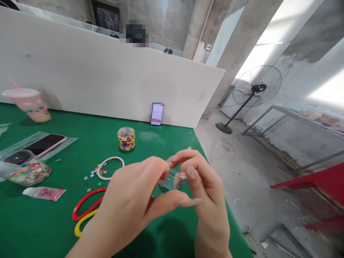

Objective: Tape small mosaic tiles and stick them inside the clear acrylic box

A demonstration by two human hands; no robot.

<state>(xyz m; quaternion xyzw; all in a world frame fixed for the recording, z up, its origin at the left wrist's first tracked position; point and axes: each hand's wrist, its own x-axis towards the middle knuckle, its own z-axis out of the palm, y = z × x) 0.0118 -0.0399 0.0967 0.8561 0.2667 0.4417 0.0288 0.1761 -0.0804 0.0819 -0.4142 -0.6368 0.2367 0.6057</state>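
My right hand (208, 182) pinches a tiny pale yellowish piece (182, 175) between thumb and fingertip; its exact kind is too small to make out. Close beside it, my left hand (131, 193) has its thumb stretched toward the right palm and its fingers curled, with a gap between them. Behind the fingers shows a see-through plastic piece (169, 182), mostly hidden, so whether a hand touches it cannot be told. Scissors with red and yellow handles (77, 211) lie partly under my left forearm. A white tape ring (100, 172) rests near small coloured sequins (92, 175).
A bowl of colourful sequins (29, 173), a pink tube (45, 193), a phone (44, 145) and a pink cup (29, 104) stand or lie left. A mosaic-covered jar (126, 139) and a propped phone (157, 114) are farther back, before a white partition (107, 79).
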